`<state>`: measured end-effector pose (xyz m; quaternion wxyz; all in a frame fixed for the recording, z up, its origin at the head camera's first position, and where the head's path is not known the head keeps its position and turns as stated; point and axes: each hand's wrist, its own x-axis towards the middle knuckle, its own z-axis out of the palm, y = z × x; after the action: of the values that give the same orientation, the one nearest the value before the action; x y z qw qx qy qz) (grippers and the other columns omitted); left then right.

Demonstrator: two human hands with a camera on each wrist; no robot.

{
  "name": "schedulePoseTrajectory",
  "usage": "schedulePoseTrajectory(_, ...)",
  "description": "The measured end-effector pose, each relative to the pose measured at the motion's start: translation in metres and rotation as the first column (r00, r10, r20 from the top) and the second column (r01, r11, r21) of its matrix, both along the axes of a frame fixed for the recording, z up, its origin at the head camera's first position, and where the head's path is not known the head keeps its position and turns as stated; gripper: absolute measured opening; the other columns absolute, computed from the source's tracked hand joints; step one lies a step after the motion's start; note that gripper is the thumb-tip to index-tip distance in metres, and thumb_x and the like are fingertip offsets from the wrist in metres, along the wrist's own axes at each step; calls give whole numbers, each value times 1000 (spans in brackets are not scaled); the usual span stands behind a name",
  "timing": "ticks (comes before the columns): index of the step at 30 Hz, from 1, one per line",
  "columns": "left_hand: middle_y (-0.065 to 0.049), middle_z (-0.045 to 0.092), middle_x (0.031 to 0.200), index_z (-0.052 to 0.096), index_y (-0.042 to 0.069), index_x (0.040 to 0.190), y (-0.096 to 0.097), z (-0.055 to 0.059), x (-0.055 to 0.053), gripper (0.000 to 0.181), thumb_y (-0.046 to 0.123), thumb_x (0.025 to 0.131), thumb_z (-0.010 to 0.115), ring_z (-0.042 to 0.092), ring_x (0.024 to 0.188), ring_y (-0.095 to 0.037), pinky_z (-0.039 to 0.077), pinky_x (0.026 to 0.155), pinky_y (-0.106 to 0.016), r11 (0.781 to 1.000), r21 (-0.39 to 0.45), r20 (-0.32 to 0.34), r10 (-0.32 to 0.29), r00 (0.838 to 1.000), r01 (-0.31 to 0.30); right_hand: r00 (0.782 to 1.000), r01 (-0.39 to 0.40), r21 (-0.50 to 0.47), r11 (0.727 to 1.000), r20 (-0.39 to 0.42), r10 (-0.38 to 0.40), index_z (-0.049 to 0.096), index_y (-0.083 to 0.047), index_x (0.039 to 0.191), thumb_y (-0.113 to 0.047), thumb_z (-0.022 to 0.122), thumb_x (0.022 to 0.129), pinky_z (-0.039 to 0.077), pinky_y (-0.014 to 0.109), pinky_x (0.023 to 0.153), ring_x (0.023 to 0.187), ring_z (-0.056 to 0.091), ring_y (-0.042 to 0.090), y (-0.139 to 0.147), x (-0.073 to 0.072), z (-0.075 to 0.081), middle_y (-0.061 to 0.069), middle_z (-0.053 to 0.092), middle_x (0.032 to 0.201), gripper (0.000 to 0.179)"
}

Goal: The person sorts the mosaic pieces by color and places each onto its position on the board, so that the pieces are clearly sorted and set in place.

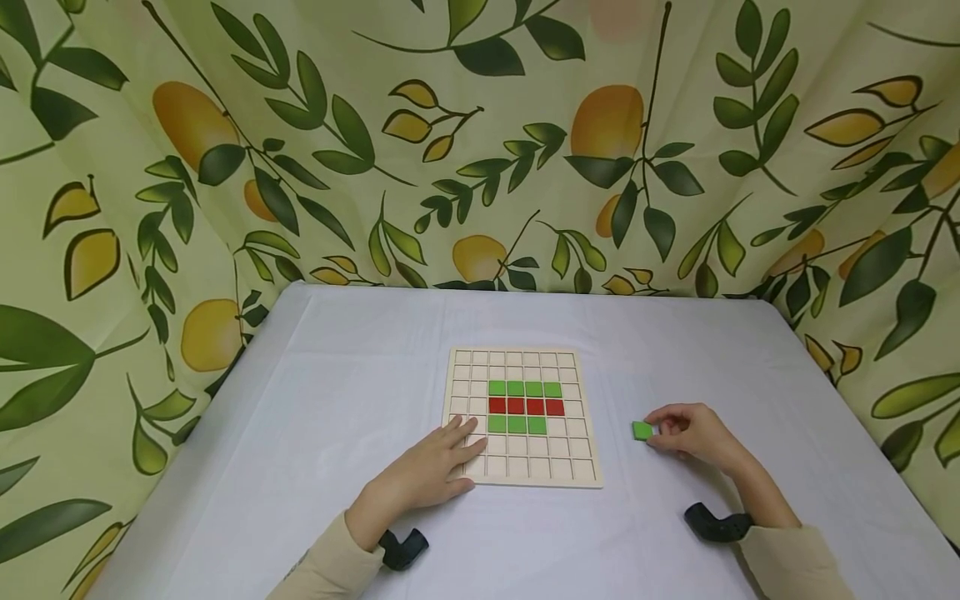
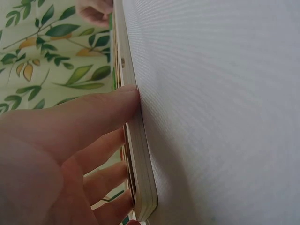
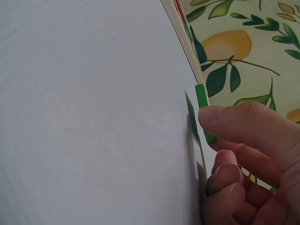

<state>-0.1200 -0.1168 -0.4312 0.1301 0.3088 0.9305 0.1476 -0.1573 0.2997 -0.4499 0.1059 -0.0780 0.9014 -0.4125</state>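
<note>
A square wooden grid board (image 1: 517, 468) lies on the table. In its cells are a row of several green tiles (image 1: 515, 388), a row of several red tiles (image 1: 515, 406) below that, and then three green tiles (image 1: 517, 424). My left hand (image 1: 420, 472) rests spread on the board's lower left corner; its thumb (image 2: 119, 101) touches the near edge in the left wrist view. To the right of the board, my right hand (image 1: 701, 435) pinches one green tile (image 1: 641, 431) between thumb and fingers. The right wrist view shows this square tile (image 3: 201, 96) edge-on, just above the cloth.
A white cloth (image 1: 360, 375) covers the table. Behind and at both sides hangs a curtain (image 1: 510, 192) printed with leaves and fruit. Black devices sit at the left wrist (image 1: 405, 550) and the right wrist (image 1: 718, 525).
</note>
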Motion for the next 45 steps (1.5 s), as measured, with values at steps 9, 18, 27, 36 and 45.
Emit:
schedulePoseTrajectory(9, -13, 31, 159, 45, 15, 145, 0, 1, 0, 56, 28, 93, 62, 24, 150, -35, 30, 120, -51, 1000, 10, 24, 3, 1000, -3, 1000, 10, 4, 1000, -25, -10, 67, 8, 104, -6, 77, 77, 42, 18, 45, 54, 43, 0, -10, 0, 2, -2, 51, 70, 32)
schedulePoseTrajectory(18, -13, 30, 159, 45, 14, 145, -1, 1, -2, 56, 28, 93, 61, 23, 150, -35, 29, 121, -52, 1000, 23, 53, -2, 999, 0, 1000, -11, -13, 1000, -8, 11, 66, 8, 105, -7, 76, 78, 41, 18, 46, 55, 43, 1, -23, 1, 4, 2, 52, 71, 33)
schedulePoseTrajectory(27, -13, 32, 158, 46, 13, 144, -1, 1, -2, 55, 27, 93, 62, 24, 150, -36, 29, 120, -52, 1000, 27, 50, -2, 999, 1, 1000, -13, 1, 1000, -24, 13, 67, 8, 103, -6, 76, 77, 41, 17, 48, 58, 44, 2, -31, -1, 6, 3, 53, 72, 31)
schedulePoseTrajectory(36, -13, 32, 159, 46, 14, 144, -2, 0, -2, 55, 27, 93, 62, 24, 150, -35, 29, 121, -51, 1000, 25, 44, -2, 999, 1, 1000, -19, -2, 1000, -23, 19, 67, 8, 101, -4, 76, 75, 40, 15, 50, 62, 44, 1, -36, -5, 6, 2, 54, 73, 30)
schedulePoseTrajectory(45, -15, 31, 158, 45, 13, 144, -2, 1, -2, 55, 28, 94, 60, 23, 149, -38, 29, 121, -52, 999, 36, 41, -15, 999, 14, 999, -37, -30, 999, -3, 37, 68, 6, 101, -8, 78, 76, 40, 15, 51, 63, 45, 3, -48, -7, 10, 3, 53, 74, 31)
